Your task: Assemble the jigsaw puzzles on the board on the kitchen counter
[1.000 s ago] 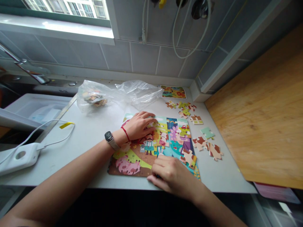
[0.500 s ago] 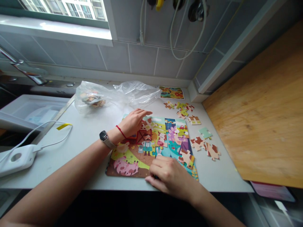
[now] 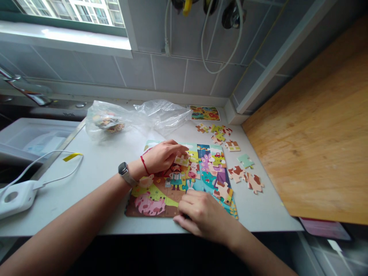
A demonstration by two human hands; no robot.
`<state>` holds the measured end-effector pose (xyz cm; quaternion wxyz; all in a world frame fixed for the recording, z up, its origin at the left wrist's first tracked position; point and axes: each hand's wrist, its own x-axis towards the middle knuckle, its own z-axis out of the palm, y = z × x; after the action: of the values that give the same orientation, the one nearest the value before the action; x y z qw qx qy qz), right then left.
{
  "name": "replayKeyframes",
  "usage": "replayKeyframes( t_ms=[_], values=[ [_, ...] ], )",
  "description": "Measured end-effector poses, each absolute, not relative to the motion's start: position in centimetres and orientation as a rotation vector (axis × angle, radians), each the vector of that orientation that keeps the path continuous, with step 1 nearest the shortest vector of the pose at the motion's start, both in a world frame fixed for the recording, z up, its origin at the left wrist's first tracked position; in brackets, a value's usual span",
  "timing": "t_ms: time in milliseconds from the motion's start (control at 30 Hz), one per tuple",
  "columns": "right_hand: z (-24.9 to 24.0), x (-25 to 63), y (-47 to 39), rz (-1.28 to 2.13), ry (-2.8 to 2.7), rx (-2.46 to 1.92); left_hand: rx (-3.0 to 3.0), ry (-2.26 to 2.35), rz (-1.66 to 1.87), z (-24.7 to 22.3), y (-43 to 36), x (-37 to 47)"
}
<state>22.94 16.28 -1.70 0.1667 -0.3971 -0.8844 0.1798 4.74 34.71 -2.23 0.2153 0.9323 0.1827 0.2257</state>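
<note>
A farm-picture puzzle [image 3: 172,195] lies on the counter, with its pieces largely joined. My left hand [image 3: 162,155] reaches over its upper part, fingertips bent down onto a loose brown-and-cream piece [image 3: 181,158] above the farmer figure. My right hand [image 3: 198,212] rests at the lower edge of the puzzle, below the rabbit, fingers curled; whatever is under them is hidden. Another loose brown-and-white piece [image 3: 223,191] lies on the puzzle's right side. More loose pieces [image 3: 236,173] are on the counter to the right.
Behind the puzzle are a clear plastic bag [image 3: 106,122] with pieces inside and a picture card [image 3: 204,113]. A white power strip [image 3: 17,197] with a cable is at the left, near a sink tray [image 3: 31,134]. A wooden panel [image 3: 310,134] stands at the right.
My left hand has come down and slightly right, its raised fingers now bent onto the brown-and-cream piece, which is turned and a little lower. My right hand keeps its place on the puzzle.
</note>
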Motion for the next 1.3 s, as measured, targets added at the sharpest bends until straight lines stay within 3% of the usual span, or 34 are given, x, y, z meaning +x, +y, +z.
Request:
replayKeyframes(
  t_ms=[300, 467, 633, 1000, 1300],
  values=[
    [1.2, 24.4, 16.0, 0.613, -2.602, -1.227, 2.619, 0.359, 0.556, -1.8, 34.0, 5.4],
    [4.0, 29.7, 14.7, 0.406, -2.358, -1.811, 2.652, 0.368, 0.538, -2.2, 34.1, 5.3],
    [2.5, 33.1, 14.3, 0.240, -2.328, -2.092, 2.645, 0.391, 0.563, -2.7, 34.3, 5.4],
    [3.2, 33.0, 15.6, 0.309, -2.249, -2.088, 2.611, 0.390, 0.622, -3.0, 34.3, 5.4],
    [1.7, 30.3, 17.6, 0.476, -2.212, -1.717, 2.600, 0.401, 0.613, -3.0, 34.3, 5.4]
  ],
)
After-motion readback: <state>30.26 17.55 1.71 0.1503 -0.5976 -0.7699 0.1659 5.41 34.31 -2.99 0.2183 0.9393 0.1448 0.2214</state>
